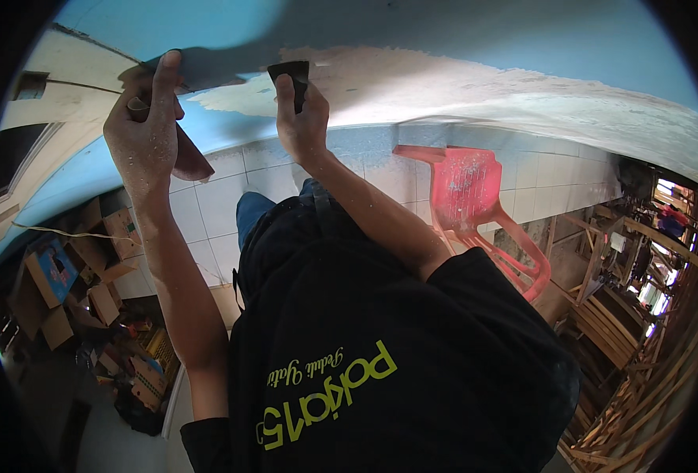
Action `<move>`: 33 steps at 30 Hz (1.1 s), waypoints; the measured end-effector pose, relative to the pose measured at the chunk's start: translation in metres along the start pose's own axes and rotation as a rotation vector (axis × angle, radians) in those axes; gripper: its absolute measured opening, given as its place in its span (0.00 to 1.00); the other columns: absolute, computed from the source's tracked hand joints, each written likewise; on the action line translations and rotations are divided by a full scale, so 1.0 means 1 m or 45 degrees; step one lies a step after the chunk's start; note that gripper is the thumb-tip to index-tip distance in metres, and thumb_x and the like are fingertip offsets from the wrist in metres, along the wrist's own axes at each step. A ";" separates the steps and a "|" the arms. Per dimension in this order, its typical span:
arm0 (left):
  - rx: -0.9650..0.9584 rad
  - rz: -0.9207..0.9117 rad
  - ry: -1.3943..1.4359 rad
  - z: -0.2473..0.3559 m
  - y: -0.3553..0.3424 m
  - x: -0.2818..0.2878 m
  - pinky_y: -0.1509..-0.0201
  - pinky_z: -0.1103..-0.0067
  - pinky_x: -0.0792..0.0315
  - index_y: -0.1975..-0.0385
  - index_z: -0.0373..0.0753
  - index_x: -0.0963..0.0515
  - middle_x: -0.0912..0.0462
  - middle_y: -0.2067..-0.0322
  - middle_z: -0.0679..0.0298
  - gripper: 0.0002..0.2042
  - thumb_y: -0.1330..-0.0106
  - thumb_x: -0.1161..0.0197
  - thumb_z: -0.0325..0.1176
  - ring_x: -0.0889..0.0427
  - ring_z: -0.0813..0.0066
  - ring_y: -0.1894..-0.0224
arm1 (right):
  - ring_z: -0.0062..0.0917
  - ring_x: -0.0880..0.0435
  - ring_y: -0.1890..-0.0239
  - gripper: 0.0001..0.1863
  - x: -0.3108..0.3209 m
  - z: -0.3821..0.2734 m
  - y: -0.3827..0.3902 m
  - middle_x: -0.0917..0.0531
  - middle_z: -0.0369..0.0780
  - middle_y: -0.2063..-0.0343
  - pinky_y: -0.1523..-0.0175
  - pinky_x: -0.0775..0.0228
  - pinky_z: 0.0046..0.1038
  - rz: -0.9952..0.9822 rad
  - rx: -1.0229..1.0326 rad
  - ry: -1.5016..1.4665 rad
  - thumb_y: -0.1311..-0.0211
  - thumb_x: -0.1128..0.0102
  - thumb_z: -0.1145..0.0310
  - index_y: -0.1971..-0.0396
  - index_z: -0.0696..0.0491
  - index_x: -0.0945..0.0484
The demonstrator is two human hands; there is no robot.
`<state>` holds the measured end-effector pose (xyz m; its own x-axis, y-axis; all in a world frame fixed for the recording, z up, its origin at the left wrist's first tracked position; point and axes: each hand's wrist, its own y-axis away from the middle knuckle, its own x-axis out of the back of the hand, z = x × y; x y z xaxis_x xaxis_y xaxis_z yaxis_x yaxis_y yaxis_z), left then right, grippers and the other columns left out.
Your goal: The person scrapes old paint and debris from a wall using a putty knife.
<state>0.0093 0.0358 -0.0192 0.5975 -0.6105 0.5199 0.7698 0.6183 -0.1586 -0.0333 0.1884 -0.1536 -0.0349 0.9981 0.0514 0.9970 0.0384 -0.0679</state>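
My left hand (pixel 144 138) grips a reddish-brown flat piece (pixel 193 163), perhaps a board, that hangs below the fingers beside the wall; its upper part is partly hidden by the hand. My right hand (pixel 305 126) is closed on a small black scraper (pixel 300 72), held at the blue wall (pixel 443 35). A rough, pale putty patch (pixel 483 91) spreads across that wall, right of and behind the scraper. Whether the blade touches the surface I cannot tell.
A pink plastic chair (pixel 463 185) stands at right on white tiles (pixel 204 206) along the wall. Cardboard boxes (pixel 53 276) and clutter lie at left. Wooden planks (pixel 605 327) are piled at far right. A pale door frame (pixel 57 67) is at upper left.
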 end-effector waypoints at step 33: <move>0.030 -0.029 0.032 0.006 0.001 0.004 0.77 0.86 0.42 0.78 0.37 0.20 0.31 0.90 0.72 0.24 0.42 0.34 0.57 0.34 0.86 0.86 | 0.24 0.26 0.87 0.14 -0.004 0.000 -0.009 0.24 0.37 0.88 0.80 0.38 0.27 0.106 0.310 0.080 0.36 0.41 0.60 0.71 0.57 0.24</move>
<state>0.0106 0.0371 -0.0121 0.5853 -0.6370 0.5016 0.7782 0.6150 -0.1271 -0.0425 0.1845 -0.1527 0.0585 0.9936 0.0970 0.9498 -0.0255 -0.3117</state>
